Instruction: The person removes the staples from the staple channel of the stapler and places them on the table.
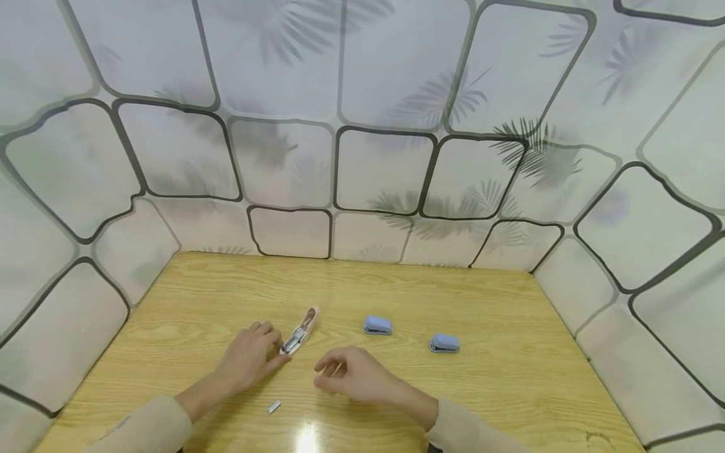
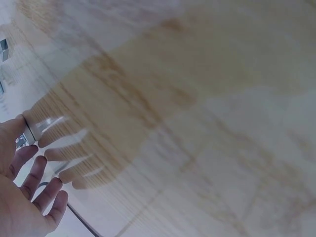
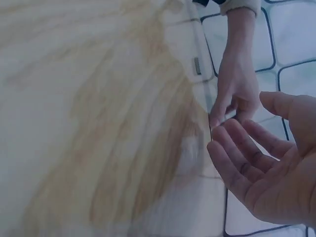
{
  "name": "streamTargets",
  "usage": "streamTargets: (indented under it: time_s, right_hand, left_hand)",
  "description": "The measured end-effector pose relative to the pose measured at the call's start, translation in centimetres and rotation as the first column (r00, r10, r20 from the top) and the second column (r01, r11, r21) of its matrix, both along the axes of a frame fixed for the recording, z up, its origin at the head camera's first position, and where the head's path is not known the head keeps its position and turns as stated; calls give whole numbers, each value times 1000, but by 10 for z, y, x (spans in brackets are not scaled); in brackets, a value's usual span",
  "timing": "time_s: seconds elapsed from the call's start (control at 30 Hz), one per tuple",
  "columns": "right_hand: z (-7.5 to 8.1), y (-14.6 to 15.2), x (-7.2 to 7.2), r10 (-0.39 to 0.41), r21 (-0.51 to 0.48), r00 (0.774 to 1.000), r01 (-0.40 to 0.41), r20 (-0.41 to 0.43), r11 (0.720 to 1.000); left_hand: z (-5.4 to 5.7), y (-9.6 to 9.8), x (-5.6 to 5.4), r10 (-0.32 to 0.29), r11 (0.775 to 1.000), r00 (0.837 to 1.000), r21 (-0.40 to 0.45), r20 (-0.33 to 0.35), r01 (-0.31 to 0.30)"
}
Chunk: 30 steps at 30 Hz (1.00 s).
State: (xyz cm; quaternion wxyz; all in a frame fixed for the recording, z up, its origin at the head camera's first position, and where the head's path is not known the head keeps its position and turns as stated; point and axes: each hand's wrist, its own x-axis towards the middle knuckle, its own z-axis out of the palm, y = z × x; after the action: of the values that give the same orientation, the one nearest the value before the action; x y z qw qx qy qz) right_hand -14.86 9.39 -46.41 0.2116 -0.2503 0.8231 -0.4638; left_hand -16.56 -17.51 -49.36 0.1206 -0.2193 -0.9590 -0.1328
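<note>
An opened pink and silver stapler (image 1: 300,332) lies slantwise on the table, its metal channel showing. My left hand (image 1: 252,355) pinches its near end between thumb and forefinger; in the left wrist view only a bit of the stapler (image 2: 30,129) shows beside the thumb. My right hand (image 1: 358,375) hovers just right of the stapler, fingers loosely bent and holding nothing. Its empty palm and parted fingers show in the right wrist view, the right hand (image 3: 266,168) appearing in front of the left. A short strip of staples (image 1: 274,406) lies nearer, between the forearms.
Two small blue staplers stand beyond my right hand: one blue stapler (image 1: 377,325) near the middle, another blue stapler (image 1: 444,343) farther right. The wooden table (image 1: 510,390) meets patterned cloth walls (image 1: 385,170) at the back and sides.
</note>
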Motion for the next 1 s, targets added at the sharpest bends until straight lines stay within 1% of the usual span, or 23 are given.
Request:
streamTargets:
  time_s: [0.07, 0.13, 0.2, 0.23, 0.33, 0.4, 0.47, 0.57, 0.6, 0.7, 0.77, 0.83, 0.93, 1.0]
  right_hand:
    - [4, 7, -1, 14, 53, 996, -10, -90, 999]
    - [6, 14, -2, 41, 125, 982, -18, -182, 992]
    - [9, 21, -4, 88, 213, 954, -26, -286, 977]
    - [10, 24, -5, 114, 258, 935, -25, -335, 966]
    - [13, 33, -9, 204, 382, 857, -9, -474, 924]
    - [13, 38, -13, 253, 440, 807, 9, -534, 898]
    - [12, 44, -17, 297, 489, 752, 39, -589, 871]
    - [10, 52, -23, 346, 533, 655, 103, -672, 840]
    - [10, 54, -25, 357, 538, 623, 124, -696, 834]
    - [10, 62, -32, 383, 554, 546, 187, -745, 811]
    - [10, 67, -37, 394, 561, 519, 213, -758, 800]
    - [9, 72, -43, 401, 572, 512, 232, -760, 787]
    - [8, 78, -51, 414, 585, 495, 260, -764, 768]
    - [7, 82, -56, 430, 593, 469, 284, -771, 753]
  left_hand:
    - [1, 0, 1, -3, 1000, 1000, 3, 9, 3]
    - [1, 0, 1, -4, 1000, 1000, 5, 15, 4]
    - [2, 0, 1, -3, 1000, 1000, 7, 21, 3]
    - [2, 0, 1, -2, 1000, 1000, 7, 23, 2]
    - [1, 0, 1, -2, 1000, 1000, 8, 23, 2]
    - [1, 0, 1, -3, 1000, 1000, 6, 19, 3]
    - [1, 1, 1, -4, 1000, 1000, 5, 16, 4]
    - [1, 1, 1, -3, 1000, 1000, 1, 15, 3]
    - [1, 1, 1, -2, 1000, 1000, 1, 16, 2]
    - [1, 1, 1, -1, 1000, 1000, 1, 18, 1]
    - [1, 1, 1, 0, 1000, 1000, 2, 20, 0]
    - [1, 1, 1, 1, 1000, 1000, 3, 24, -1]
    - [1, 1, 1, 2, 1000, 1000, 0, 29, -2]
    - [1, 1, 1, 2, 1000, 1000, -2, 31, -2]
